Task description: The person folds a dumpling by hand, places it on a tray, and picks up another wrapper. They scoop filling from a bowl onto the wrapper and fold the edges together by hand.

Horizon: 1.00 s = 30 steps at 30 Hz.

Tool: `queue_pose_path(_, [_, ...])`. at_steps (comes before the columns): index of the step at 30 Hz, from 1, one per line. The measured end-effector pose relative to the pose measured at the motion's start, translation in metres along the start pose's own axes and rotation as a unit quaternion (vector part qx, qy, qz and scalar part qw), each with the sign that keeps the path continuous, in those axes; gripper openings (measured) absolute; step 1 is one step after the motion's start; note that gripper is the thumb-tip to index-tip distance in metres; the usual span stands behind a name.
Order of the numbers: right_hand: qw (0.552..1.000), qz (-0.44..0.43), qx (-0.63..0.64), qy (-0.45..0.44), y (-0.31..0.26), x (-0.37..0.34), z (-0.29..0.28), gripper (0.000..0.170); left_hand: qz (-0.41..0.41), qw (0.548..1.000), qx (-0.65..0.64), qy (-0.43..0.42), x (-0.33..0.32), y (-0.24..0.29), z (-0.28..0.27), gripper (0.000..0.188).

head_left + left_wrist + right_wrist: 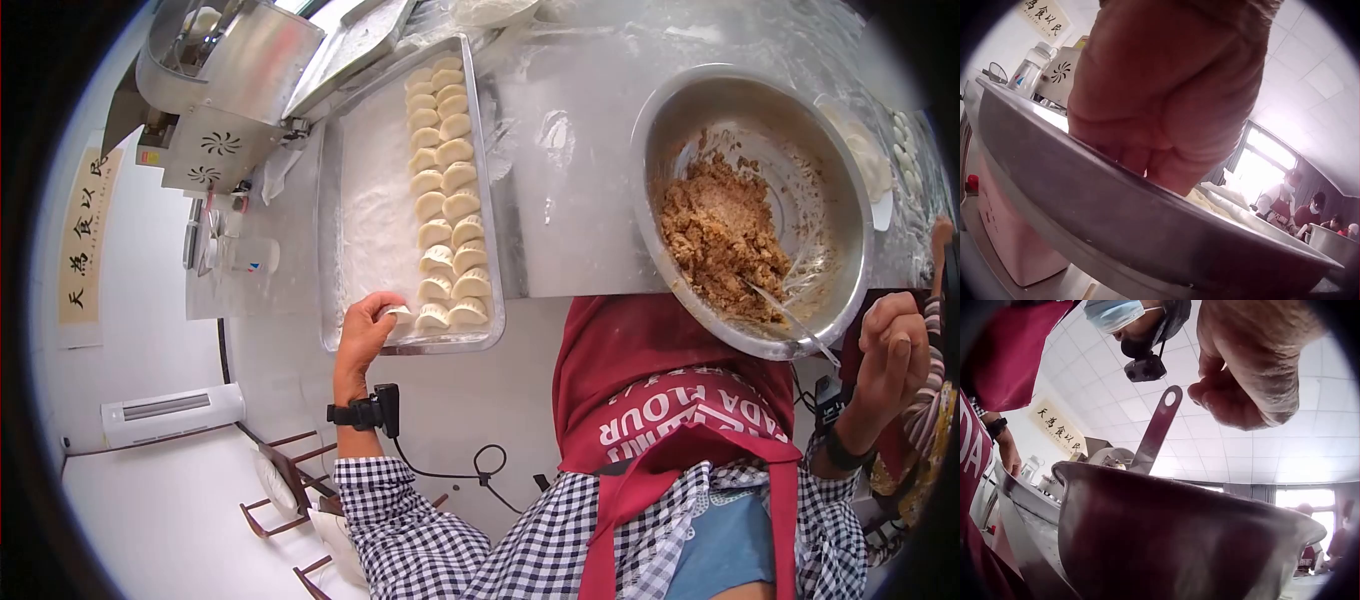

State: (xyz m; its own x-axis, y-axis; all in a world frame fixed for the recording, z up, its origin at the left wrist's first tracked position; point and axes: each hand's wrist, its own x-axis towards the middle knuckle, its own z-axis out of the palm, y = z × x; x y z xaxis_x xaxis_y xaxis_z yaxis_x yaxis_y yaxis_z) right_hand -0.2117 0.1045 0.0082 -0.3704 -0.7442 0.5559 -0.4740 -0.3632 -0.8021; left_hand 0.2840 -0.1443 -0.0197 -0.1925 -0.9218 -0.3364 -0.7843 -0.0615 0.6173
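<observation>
In the head view my left hand [366, 328] is at the near edge of a floured metal tray [494, 250]. Its thumb and fingers pinch a pleated dumpling [399, 315] beside the near end of two rows of dumplings [459, 177]. In the left wrist view the palm hides that dumpling behind the tray wall [1116, 200]. My right hand [893, 345] is raised by the near right rim of a big steel bowl [650, 200], its fingers loosely curled around nothing. Brown filling [720, 230] fills part of the bowl, and a metal spoon or spatula handle [1158, 428] leans out over its rim.
A steel machine [215, 130] stands left of the tray, with a clear plastic bottle [250, 254] nearby. Pale dough [862, 155] lies beyond the bowl on the right. Another person's striped sleeve [922, 420] shows at the right edge. A cable [450, 468] hangs from my left wrist.
</observation>
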Motion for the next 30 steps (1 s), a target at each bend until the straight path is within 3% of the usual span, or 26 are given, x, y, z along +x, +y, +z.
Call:
queue_pose_path(4, [1.000, 0.000, 0.000, -0.009, 0.006, 0.001, -0.001, 0.027, 0.032, 0.999, 0.031, 0.016, 0.001, -0.013, 0.002, 0.025])
queue_pose_path(17, [0.999, 0.020, 0.001, 0.040, 0.027, 0.003, -0.014, 0.021, -0.008, 1.000, -0.005, 0.017, -0.013, -0.002, 0.007, 0.026])
queue_pose_path(19, [0.997, 0.025, 0.022, 0.065, 0.035, 0.007, -0.026, 0.013, 0.080, 0.990, 0.114, 0.029, -0.012, -0.001, 0.004, 0.028])
queue_pose_path(21, [0.983, 0.055, 0.033, 0.173, 0.033, 0.008, -0.027, 0.005, 0.099, 0.988, 0.085, 0.081, -0.014, -0.013, 0.006, 0.033])
queue_pose_path(23, [0.967, 0.090, 0.053, 0.231, 0.032, 0.009, -0.040, 0.008, 0.097, 0.987, 0.061, 0.110, -0.023, 0.008, 0.014, 0.034])
queue_pose_path(26, [0.959, 0.109, -0.011, 0.261, 0.037, 0.006, -0.056, 0.010, 0.171, 0.966, -0.063, 0.183, -0.034, 0.042, 0.047, 0.025])
queue_pose_path(29, [0.956, 0.117, -0.050, 0.263, 0.046, 0.018, -0.071, 0.010, 0.221, 0.957, -0.129, 0.138, -0.035, 0.065, 0.066, 0.022])
queue_pose_path(30, [0.957, 0.125, -0.062, 0.254, 0.053, 0.021, -0.075, 0.010, 0.224, 0.969, -0.068, 0.073, -0.044, 0.084, 0.069, 0.030])
